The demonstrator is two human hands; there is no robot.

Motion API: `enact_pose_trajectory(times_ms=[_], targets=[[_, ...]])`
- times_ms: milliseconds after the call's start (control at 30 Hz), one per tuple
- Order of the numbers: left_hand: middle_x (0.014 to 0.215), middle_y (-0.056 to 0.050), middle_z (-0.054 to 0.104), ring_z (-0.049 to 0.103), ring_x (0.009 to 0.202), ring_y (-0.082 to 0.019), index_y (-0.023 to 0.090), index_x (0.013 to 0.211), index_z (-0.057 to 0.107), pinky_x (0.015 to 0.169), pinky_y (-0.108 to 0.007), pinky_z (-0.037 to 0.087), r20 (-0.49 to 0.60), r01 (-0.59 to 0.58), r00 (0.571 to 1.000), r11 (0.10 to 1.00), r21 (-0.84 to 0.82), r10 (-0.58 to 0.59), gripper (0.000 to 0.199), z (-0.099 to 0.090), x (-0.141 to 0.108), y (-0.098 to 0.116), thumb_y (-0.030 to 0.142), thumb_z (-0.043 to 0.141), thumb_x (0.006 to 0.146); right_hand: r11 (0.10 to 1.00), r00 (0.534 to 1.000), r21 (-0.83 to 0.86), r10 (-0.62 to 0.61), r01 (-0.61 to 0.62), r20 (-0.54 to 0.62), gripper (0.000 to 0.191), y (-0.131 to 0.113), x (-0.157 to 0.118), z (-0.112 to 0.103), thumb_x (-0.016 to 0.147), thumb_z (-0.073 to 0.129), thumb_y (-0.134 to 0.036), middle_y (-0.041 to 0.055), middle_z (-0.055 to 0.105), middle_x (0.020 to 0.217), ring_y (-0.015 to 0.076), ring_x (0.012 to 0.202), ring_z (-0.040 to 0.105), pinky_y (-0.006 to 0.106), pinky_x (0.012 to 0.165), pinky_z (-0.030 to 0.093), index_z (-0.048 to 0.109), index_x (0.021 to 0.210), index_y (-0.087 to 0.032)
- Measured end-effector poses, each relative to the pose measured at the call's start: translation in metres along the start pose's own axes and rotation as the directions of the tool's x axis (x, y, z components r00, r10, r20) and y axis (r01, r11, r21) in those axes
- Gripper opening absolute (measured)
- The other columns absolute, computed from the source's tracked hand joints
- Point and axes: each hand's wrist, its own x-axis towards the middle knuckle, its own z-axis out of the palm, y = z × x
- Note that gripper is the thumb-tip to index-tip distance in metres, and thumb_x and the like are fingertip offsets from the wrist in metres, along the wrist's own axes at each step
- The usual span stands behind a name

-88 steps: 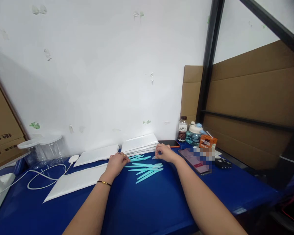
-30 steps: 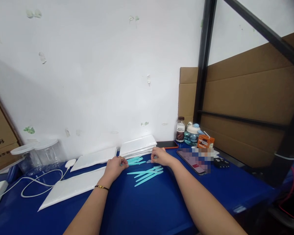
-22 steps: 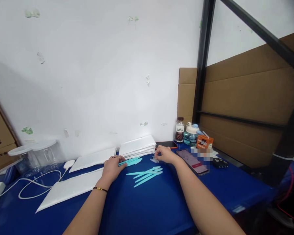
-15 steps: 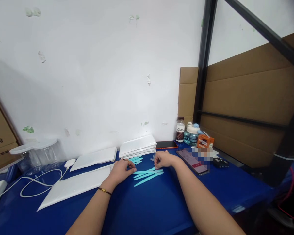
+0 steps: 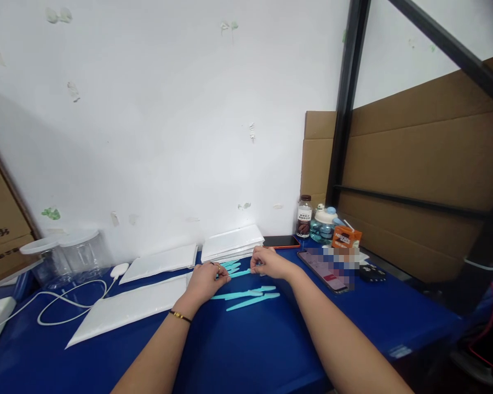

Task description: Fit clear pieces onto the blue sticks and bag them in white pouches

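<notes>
A slim turquoise eyebrow razor (image 5: pixel 240 273) spans the gap between my two hands. My left hand (image 5: pixel 207 281) pinches its left end between thumb and finger. At its right end, the fingers of my right hand (image 5: pixel 269 264) are closed on it; their tips partly hide that end. Several more turquoise eyebrow razors (image 5: pixel 252 301) lie loosely on the blue table top (image 5: pixel 238 350), just nearer to me than both hands. Behind my left fingers, another group of turquoise razors (image 5: pixel 230 265) lies close together, partly covered by the hand.
White padded mailers (image 5: pixel 127 309) lie left, with a stack of mailers (image 5: pixel 232 243) against the wall. Two phones (image 5: pixel 281 241), a brown-capped bottle (image 5: pixel 304 216), a water bottle (image 5: pixel 322 225) and an orange drink carton (image 5: pixel 347 237) stand or lie right. Clear tubs (image 5: pixel 80 254) and a white cable (image 5: pixel 72 323) are left.
My right hand has moved slightly up and away from the nearer razors, with one razor now stretched between both hands. The nearer razors lie more spread out.
</notes>
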Motion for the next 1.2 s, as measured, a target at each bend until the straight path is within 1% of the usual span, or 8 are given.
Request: enact_pose_trajectory(times_ms=[167,300,367,467,600,733,933,1200], targets=[[0.083,0.001,0.066,0.056,0.087,-0.020,0.027,0.075,0.066,0.073,-0.030,0.034,-0.019,0.139,0.990,0.987,0.079,-0.138,0.021,-0.003,-0.002,-0.024,0.038,0.049,0.078,0.988,0.987,-0.045,0.145,-0.148,-0.065,0.006,0.019,-0.003,-0.005,0.072,0.064,-0.022,0.0001,0.054,0.087,0.0156,0.081,0.051,0.035,0.083,0.028,0.063,0.069,-0.017],[0.088,-0.001,0.065,0.056,0.089,-0.020,0.027,0.089,0.065,0.071,-0.028,0.036,-0.054,0.204,0.978,0.978,0.050,-0.201,0.025,-0.006,-0.005,-0.033,0.044,0.052,0.075,0.979,0.978,-0.032,0.201,-0.203,-0.060,0.014,0.020,-0.004,-0.007,0.066,0.069,-0.031,0.0015,0.056,0.089,0.0164,0.080,0.052,0.034,0.082,0.031,0.067,0.073,-0.019],[0.089,-0.001,0.065,0.056,0.087,-0.019,0.025,0.090,0.064,0.070,-0.027,0.037,-0.068,0.172,0.983,0.985,-0.005,-0.172,0.029,-0.008,-0.006,-0.028,0.048,0.052,0.074,0.991,0.991,0.009,0.130,-0.131,0.036,0.021,0.010,-0.004,-0.007,0.065,0.069,-0.040,0.0016,0.058,0.086,0.0155,0.078,0.052,0.029,0.077,0.034,0.069,0.073,-0.020],[0.083,0.000,0.065,0.057,0.077,-0.015,0.024,0.081,0.065,0.065,-0.024,0.038,0.047,0.045,0.998,0.989,-0.143,-0.038,0.034,-0.008,-0.009,-0.017,0.054,0.054,0.071,0.999,0.969,0.020,0.035,-0.041,0.243,0.029,-0.008,-0.003,-0.002,0.057,0.072,-0.048,-0.0008,0.060,0.073,0.0139,0.073,0.052,0.024,0.071,0.036,0.071,0.071,-0.022],[0.076,0.002,0.064,0.056,0.070,-0.014,0.023,0.077,0.067,0.058,-0.021,0.036,0.194,-0.030,0.979,0.981,-0.192,0.068,0.031,-0.004,-0.011,-0.010,0.051,0.061,0.064,1.000,0.940,0.025,0.004,-0.013,0.341,0.021,-0.018,-0.001,0.007,0.059,0.071,-0.037,-0.0023,0.060,0.065,0.0105,0.061,0.051,0.019,0.057,0.035,0.072,0.070,-0.020],[0.071,0.002,0.064,0.054,0.064,-0.013,0.022,0.073,0.067,0.056,-0.022,0.034,0.190,-0.014,0.981,0.991,-0.132,0.040,0.023,-0.005,-0.008,-0.008,0.041,0.055,0.070,0.995,0.973,0.104,-0.029,0.005,0.227,0.018,-0.014,0.001,0.009,0.064,0.068,-0.033,-0.0005,0.062,0.073,0.0097,0.062,0.052,0.018,0.053,0.036,0.071,0.074,-0.018],[0.081,0.001,0.066,0.056,0.084,-0.017,0.024,0.074,0.066,0.074,-0.027,0.034,0.005,-0.011,1.000,1.000,-0.010,0.011,0.019,-0.012,-0.003,-0.007,0.037,0.052,0.075,0.994,0.999,0.108,0.021,-0.024,0.031,0.013,0.000,0.000,0.002,0.068,0.066,-0.029,0.0017,0.060,0.081,0.0096,0.063,0.053,0.017,0.055,0.038,0.068,0.071,-0.016],[0.088,-0.001,0.066,0.055,0.091,-0.021,0.026,0.081,0.065,0.075,-0.029,0.035,-0.064,0.227,0.973,0.970,0.084,-0.222,0.019,-0.010,-0.004,-0.042,0.038,0.051,0.076,0.969,0.965,-0.037,0.239,-0.245,-0.111,0.008,0.037,-0.002,-0.005,0.066,0.065,-0.023,0.0033,0.061,0.080,0.0130,0.068,0.056,0.021,0.062,0.040,0.070,0.066,-0.017]])
